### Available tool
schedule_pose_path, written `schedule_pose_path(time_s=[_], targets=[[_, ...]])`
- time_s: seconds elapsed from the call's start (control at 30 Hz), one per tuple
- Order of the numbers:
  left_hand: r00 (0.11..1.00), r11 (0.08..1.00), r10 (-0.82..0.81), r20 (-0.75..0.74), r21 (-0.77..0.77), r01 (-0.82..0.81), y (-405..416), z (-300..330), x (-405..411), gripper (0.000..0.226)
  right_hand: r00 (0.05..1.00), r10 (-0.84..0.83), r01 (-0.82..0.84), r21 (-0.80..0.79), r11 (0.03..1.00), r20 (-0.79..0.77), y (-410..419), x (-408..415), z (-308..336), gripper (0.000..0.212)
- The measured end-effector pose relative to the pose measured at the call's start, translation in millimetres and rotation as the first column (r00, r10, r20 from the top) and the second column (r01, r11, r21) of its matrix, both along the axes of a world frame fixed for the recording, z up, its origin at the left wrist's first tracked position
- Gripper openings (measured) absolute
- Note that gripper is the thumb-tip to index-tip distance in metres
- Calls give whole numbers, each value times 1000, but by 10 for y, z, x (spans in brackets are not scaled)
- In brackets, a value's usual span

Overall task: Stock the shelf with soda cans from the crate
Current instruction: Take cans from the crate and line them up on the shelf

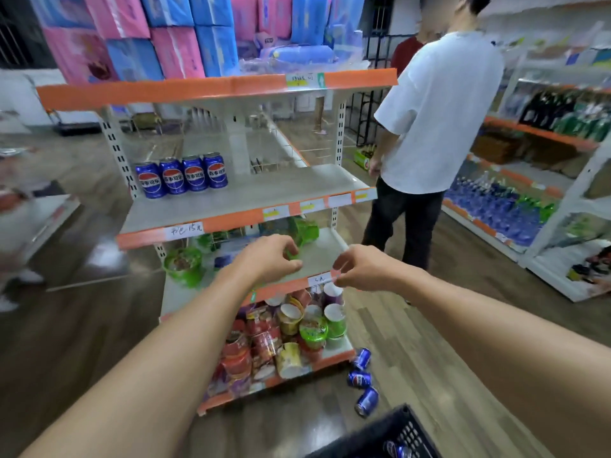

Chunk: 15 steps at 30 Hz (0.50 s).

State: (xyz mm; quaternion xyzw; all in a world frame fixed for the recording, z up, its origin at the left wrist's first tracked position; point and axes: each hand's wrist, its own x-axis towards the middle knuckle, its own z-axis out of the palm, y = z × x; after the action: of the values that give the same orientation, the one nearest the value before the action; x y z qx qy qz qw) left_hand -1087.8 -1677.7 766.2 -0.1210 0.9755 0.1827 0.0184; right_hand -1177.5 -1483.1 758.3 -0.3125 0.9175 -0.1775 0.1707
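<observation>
Soda cans [362,381] loose on floor, lower right of frame, lying tipped | more in crate [401,434] at bottom edge | both hands empty, fingers loosely curled, mid-frame | right hand [365,269] nearer, left hand [269,257] farther | four already on shelf [251,193], upper left

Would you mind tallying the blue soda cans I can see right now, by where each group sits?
Cans standing on the shelf, in a row: 4
Cans lying on the floor: 3
Cans showing in the crate at the frame's bottom edge: at least 1, partly cut off
Total: at least 8
</observation>
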Motion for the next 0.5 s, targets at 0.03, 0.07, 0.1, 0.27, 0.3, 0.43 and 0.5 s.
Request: schedule_pose_path(time_s=[0.03,0.07,0.1,0.27,0.3,0.43,0.5], targets=[[1000,1000,11,8,-3,-11,69,-28,86,38,1000,14,-14,18,1000,7,47,56,-39,37],[999,1000,25,25,3,-25,133,-60,171,38,999,31,-32,39,999,17,86,116,-77,36],[998,999,33,44,14,-34,194,-95,255,38,998,49,-51,64,997,34,120,174,-122,34],[992,998,39,117,36,-44,480,-262,631,35,984,161,-172,146,974,82,335,493,-313,24],[992,999,36,121,28,-40,544,-298,711,36,983,163,-174,143,974,85,397,567,-350,25],[991,998,33,127,44,-39,790,-449,998,35,986,147,-158,145,977,80,638,837,-489,34],[992,996,41,121,77,-51,960,-530,1163,34,985,152,-162,140,977,82,784,984,-556,37]])
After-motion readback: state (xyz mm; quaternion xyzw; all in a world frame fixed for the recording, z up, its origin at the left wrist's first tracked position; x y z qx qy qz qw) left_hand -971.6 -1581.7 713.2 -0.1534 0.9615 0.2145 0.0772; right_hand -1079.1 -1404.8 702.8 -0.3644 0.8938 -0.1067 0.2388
